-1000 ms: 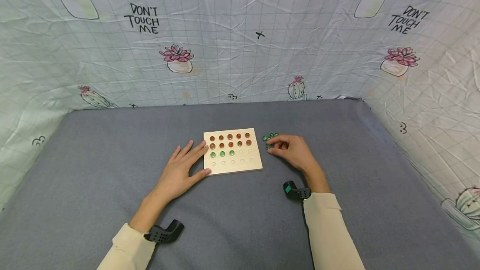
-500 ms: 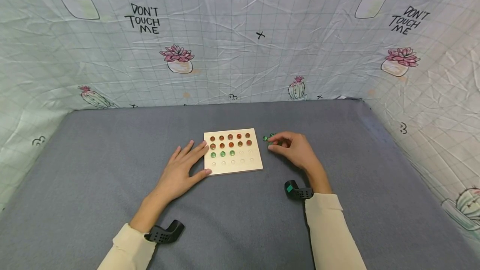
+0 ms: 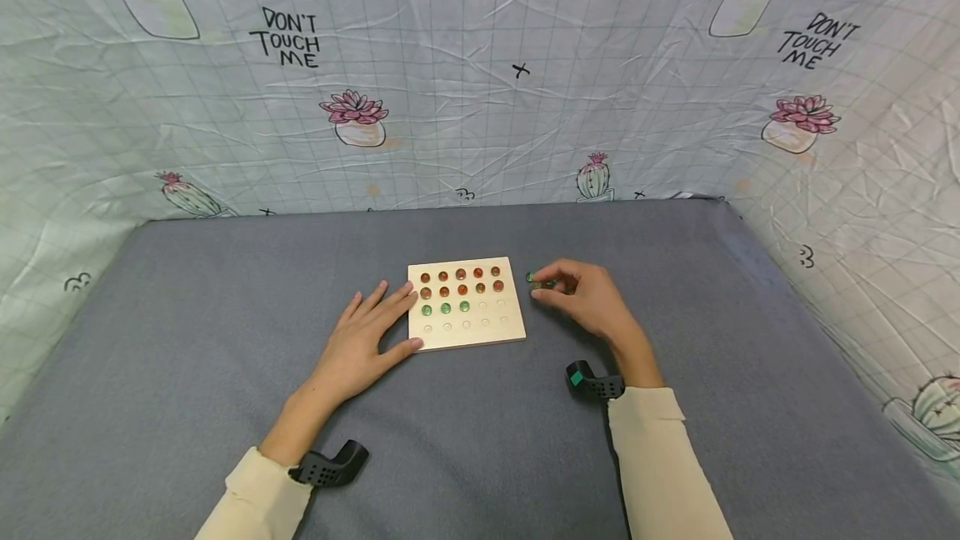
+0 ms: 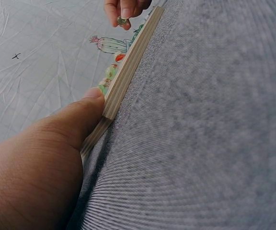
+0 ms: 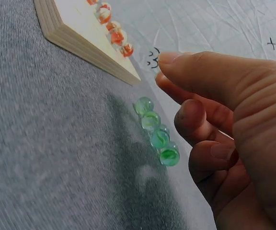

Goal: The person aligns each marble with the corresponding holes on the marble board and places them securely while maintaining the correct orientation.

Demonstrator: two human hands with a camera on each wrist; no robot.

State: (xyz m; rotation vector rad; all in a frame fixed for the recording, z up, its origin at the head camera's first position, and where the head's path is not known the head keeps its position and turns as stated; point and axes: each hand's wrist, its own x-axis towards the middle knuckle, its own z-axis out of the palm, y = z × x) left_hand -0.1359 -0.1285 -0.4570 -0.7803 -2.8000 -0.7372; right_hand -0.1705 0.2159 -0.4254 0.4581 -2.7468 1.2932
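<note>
A pale wooden board (image 3: 465,340) with rows of round hollows lies on the cloth. Orange-red marbles (image 3: 461,274) fill its two far rows, and green marbles (image 3: 446,307) sit in three hollows of the row below. My left hand (image 3: 367,344) lies spread at the board's left edge, thumb and fingertips touching it. Right of the board, my right hand (image 3: 581,298) hovers over loose green marbles (image 5: 160,137). Between its thumb and fingers it pinches a green marble (image 4: 122,20), seen in the left wrist view; in the right wrist view the fingers hide it.
Grey cloth (image 3: 480,440) covers the table around the board. A white printed curtain (image 3: 480,107) stands behind the table and along both sides. Each wrist wears a black camera mount (image 3: 330,467).
My right hand has shifted slightly, first right, then back left and a little away from me over the loose marbles. The left hand and the board have stayed put.
</note>
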